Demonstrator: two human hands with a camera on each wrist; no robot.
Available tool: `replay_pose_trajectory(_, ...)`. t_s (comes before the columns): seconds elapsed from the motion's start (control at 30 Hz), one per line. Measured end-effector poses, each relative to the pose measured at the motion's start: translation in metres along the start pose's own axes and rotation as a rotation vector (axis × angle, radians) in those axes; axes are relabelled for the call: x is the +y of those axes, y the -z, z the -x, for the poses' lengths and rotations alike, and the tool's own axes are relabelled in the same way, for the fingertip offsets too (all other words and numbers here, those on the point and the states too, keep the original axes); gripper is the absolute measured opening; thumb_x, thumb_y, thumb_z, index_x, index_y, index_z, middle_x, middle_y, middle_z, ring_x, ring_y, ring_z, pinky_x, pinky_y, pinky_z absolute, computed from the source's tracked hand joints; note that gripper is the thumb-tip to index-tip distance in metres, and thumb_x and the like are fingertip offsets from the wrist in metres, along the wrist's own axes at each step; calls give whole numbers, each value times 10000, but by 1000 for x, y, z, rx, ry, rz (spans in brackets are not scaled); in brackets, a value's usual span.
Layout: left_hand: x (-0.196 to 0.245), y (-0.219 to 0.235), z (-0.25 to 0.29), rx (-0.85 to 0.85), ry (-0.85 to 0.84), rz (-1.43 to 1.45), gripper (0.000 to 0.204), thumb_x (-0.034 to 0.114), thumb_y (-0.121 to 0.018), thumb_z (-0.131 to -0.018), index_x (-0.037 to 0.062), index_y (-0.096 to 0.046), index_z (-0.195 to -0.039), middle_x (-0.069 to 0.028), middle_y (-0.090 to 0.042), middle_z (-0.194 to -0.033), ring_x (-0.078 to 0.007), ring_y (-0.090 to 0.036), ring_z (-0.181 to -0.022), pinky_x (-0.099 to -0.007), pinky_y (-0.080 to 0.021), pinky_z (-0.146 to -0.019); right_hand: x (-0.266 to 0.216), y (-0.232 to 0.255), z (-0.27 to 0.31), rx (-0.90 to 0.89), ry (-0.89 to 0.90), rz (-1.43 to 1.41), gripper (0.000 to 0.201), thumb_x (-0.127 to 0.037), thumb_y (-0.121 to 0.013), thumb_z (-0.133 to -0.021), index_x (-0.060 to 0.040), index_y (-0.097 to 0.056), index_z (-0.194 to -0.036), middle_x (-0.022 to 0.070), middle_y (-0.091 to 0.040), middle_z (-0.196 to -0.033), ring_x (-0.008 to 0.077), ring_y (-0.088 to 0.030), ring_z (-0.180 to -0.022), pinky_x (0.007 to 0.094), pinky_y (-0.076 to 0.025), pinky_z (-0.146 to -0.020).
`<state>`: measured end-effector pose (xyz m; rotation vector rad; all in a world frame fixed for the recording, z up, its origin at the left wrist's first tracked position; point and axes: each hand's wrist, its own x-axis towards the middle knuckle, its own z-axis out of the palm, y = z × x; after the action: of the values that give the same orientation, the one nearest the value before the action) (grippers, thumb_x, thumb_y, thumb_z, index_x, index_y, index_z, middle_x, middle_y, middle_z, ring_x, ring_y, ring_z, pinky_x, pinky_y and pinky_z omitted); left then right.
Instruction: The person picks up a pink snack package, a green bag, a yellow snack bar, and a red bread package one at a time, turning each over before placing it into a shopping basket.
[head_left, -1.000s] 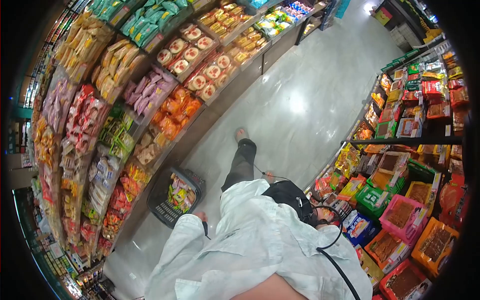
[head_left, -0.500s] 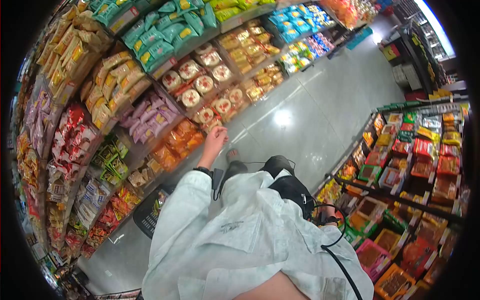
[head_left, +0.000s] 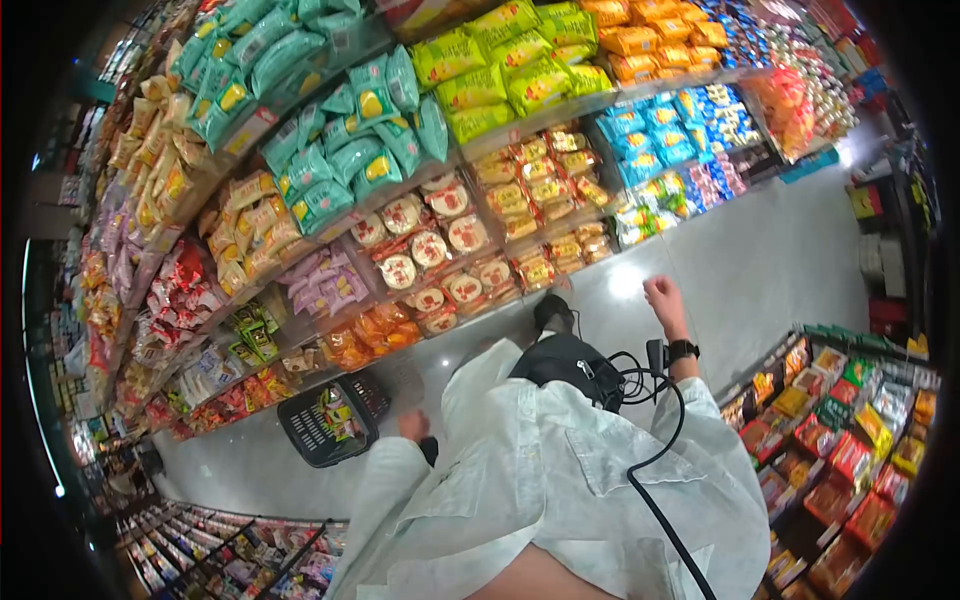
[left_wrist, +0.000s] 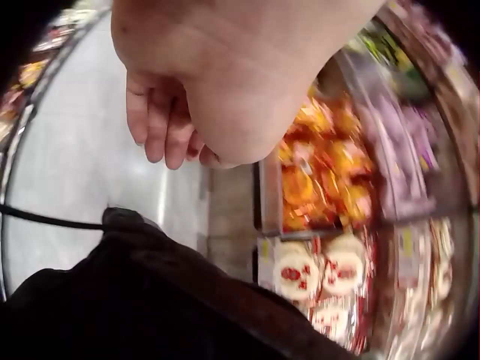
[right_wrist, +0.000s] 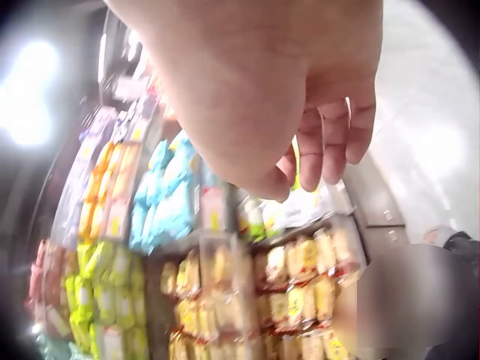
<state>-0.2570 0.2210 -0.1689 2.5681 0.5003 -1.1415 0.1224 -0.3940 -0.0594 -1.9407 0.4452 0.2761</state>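
My left hand [head_left: 413,425] hangs low beside my shirt, to the right of a dark shopping basket [head_left: 300,428] on the floor. Its fingers [left_wrist: 156,127] are loosely bent in the left wrist view, with nothing held. Several small snack packs [head_left: 342,415] lie inside the basket. The right hand [head_left: 665,305] is held out in front over the aisle floor, wearing a watch [head_left: 683,349]. Loosely curled fingers [right_wrist: 334,146] hold nothing in the right wrist view. Behind it stand blue snack packs [right_wrist: 165,199] and yellow-wrapped pastries [right_wrist: 300,300].
Tiered snack bins curve along the front and left, with teal packs [head_left: 355,160], green packs [head_left: 510,55] and round white cakes [head_left: 430,247]. Another display of boxed snacks [head_left: 850,440] stands at the right. A black cable [head_left: 668,455] runs across my shirt from a black bag [head_left: 570,368].
The view has turned rightward along the bins. My left hand swung down and back from near the pastry bins, while the right hand swung forward over the aisle. The basket is fully visible again.
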Motion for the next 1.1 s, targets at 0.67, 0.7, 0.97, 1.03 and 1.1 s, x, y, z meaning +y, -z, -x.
replay_pose_trajectory(0.67, 237, -75, 189, 301, 780, 1743, 272, 282, -632, -961, 69, -671, -1127, -61, -689, -951, -165, -649, -814, -324, -534, -679, -178, -139, -139, -296, 851, 566, 506, -192, -793, -792, -105, -617, -1258, 200, -485, -1419, 415, -522, -1261, 470, -479, -1048)
replay_pose_trajectory(0.7, 238, -72, 194, 339, 772, 1761, 275, 289, -635, -961, 69, -666, -1124, -62, -690, -952, -165, -651, -813, -322, -535, -688, -177, -130, -132, -295, 851, 522, 508, -198, -794, -795, -94, -614, -1258, 203, -495, -1410, 412, -532, -1253, 469, -482, -1043)
replay_pose_trajectory(0.97, 262, -19, 164, 536, 50, 1584, 230, 208, -652, -983, 57, -629, -1155, -45, -674, -923, -126, -639, -846, -270, -519, -741, -164, -12, 44, -743, 666, 470, 476, -225, -851, -826, -46, -654, -1221, 73, -694, -971, 141, -653, -809, 312, -550, -738)
replay_pose_trajectory(1.03, 295, 5, 161, 506, -170, 1492, 259, 209, -670, -986, 53, -615, -1186, -35, -663, -942, -115, -627, -888, -277, -520, -772, -166, 13, 97, -910, 643, 504, 471, -206, -854, -832, -37, -658, -1225, 57, -700, -981, 130, -655, -832, 302, -554, -777)
replay_pose_trajectory(1.1, 346, 45, 202, 418, -269, 1389, 313, 191, -678, -981, 45, -588, -1244, -47, -664, -983, -130, -633, -906, -291, -526, -807, -180, 43, 145, -1064, 657, 606, 467, -188, -857, -832, -33, -668, -1231, 54, -706, -1019, 132, -664, -883, 306, -556, -840)
